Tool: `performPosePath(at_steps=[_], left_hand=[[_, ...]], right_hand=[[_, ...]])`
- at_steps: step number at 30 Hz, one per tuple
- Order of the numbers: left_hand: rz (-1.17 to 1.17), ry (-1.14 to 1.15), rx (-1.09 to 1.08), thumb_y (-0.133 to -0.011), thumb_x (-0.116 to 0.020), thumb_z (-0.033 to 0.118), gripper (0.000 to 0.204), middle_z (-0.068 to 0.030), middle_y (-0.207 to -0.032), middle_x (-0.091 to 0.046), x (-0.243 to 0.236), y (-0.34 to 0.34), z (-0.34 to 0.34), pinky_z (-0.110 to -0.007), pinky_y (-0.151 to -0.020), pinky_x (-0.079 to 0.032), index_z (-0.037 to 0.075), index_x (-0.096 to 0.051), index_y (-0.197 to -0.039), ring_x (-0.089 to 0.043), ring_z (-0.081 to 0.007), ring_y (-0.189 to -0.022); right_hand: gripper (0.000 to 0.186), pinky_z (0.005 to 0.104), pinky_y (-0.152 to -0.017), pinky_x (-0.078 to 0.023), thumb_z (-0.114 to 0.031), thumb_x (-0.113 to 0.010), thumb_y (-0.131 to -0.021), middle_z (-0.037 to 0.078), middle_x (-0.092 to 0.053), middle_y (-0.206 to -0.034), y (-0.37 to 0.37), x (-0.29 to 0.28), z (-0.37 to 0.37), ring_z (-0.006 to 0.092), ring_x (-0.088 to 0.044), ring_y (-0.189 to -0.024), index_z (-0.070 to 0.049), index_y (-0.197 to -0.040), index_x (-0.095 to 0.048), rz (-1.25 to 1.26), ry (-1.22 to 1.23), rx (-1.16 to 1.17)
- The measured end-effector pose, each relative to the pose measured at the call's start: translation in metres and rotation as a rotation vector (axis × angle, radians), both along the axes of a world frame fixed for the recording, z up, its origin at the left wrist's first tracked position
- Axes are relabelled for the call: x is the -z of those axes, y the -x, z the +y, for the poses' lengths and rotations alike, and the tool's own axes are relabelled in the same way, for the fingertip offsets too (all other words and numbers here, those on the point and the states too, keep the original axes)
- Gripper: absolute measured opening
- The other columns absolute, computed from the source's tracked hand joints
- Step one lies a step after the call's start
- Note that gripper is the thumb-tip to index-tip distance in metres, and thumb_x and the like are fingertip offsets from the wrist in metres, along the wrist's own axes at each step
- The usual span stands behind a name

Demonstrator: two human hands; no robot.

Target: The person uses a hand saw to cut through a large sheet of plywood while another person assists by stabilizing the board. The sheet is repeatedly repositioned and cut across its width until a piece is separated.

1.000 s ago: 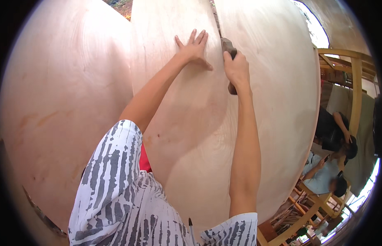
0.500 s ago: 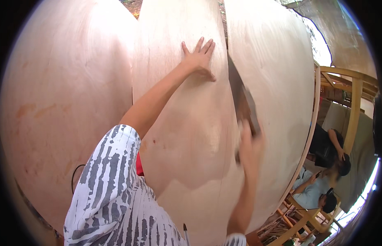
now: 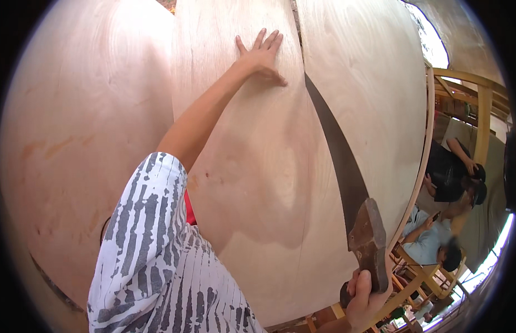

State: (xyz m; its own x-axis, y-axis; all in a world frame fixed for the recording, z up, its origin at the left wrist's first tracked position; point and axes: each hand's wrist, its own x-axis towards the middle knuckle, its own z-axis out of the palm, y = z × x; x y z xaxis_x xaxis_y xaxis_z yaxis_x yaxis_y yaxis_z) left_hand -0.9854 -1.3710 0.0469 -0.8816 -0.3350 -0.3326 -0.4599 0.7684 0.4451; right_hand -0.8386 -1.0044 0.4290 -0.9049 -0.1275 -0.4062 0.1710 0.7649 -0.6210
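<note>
My left hand [image 3: 260, 58] lies with fingers spread on the middle pale plywood board [image 3: 241, 166], just left of a long cut that runs from the top edge down the wood. My right hand [image 3: 362, 297], low at the right, grips the worn dark handle of a handsaw [image 3: 330, 139]. The saw's long tapered blade slants up from the handle, and its tip is at the cut, a little right of my left hand.
Another plywood panel [image 3: 75, 139] covers the left. At the right, beyond the panel edge, are wooden frames [image 3: 482, 127], one person in a dark shirt [image 3: 441, 177] and another in a light blue shirt [image 3: 421, 244], with a hanging sheet [image 3: 468, 28] above.
My right hand and the saw have moved far down toward me, exposing much more blade. My left hand stays spread on the board; the whole view has shifted slightly.
</note>
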Motion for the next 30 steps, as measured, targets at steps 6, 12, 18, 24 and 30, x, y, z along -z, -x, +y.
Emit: performPosePath(at_steps=[6,12,18,24,30], left_hand=[[0.028,-0.011,0.012,-0.048,-0.091,0.073,0.159,-0.0002,-0.179,-0.003,0.006,-0.012,0.003,-0.088,-0.113,0.001,0.021,-0.005,-0.171,0.006,-0.0282,-0.164],[0.091,-0.034,0.051,-0.042,-0.092,0.075,0.164,-0.0013,-0.178,-0.003,0.007,0.004,0.015,-0.09,-0.111,-0.001,0.02,-0.006,-0.17,0.005,-0.03,-0.164],[0.023,0.021,0.016,-0.043,-0.092,0.074,0.163,-0.0024,-0.179,-0.003,0.004,-0.013,-0.007,-0.089,-0.111,0.0,0.02,-0.006,-0.17,0.006,-0.0302,-0.164],[0.027,0.006,0.012,-0.043,-0.092,0.073,0.163,-0.0025,-0.179,-0.003,0.002,-0.009,0.0,-0.089,-0.111,0.002,0.02,-0.006,-0.17,0.007,-0.0303,-0.164],[0.075,-0.086,0.065,-0.043,-0.092,0.073,0.163,-0.0025,-0.179,-0.004,0.003,0.008,0.036,-0.089,-0.111,0.003,0.019,-0.006,-0.17,0.006,-0.0302,-0.164]], right_hand=[[0.041,0.0371,-0.086,-0.052,-0.021,-0.062,-0.103,0.019,-0.072,-0.106,0.111,0.204,-0.104,0.0249,-0.067,-0.096,0.007,-0.133,-0.061,0.214,0.173,-0.302],[0.041,0.0464,-0.09,-0.053,-0.028,-0.062,-0.099,0.032,-0.071,-0.11,0.187,0.224,-0.172,0.0453,-0.069,-0.106,0.006,-0.123,-0.065,0.139,-0.146,-0.388],[0.047,0.0277,-0.076,-0.05,-0.019,-0.059,-0.102,0.015,-0.073,-0.112,0.042,0.034,-0.026,0.0152,-0.063,-0.082,0.007,-0.141,-0.057,0.003,-0.072,-0.136],[0.045,0.0323,-0.088,-0.051,-0.012,-0.058,-0.102,0.018,-0.072,-0.118,0.045,0.05,-0.037,0.0191,-0.066,-0.098,0.008,-0.142,-0.055,0.01,-0.07,-0.203],[0.043,0.0455,-0.085,-0.053,-0.029,-0.06,-0.101,0.029,-0.07,-0.095,0.181,0.239,-0.151,0.045,-0.067,-0.088,0.007,-0.124,-0.064,0.329,-0.07,-0.395]])
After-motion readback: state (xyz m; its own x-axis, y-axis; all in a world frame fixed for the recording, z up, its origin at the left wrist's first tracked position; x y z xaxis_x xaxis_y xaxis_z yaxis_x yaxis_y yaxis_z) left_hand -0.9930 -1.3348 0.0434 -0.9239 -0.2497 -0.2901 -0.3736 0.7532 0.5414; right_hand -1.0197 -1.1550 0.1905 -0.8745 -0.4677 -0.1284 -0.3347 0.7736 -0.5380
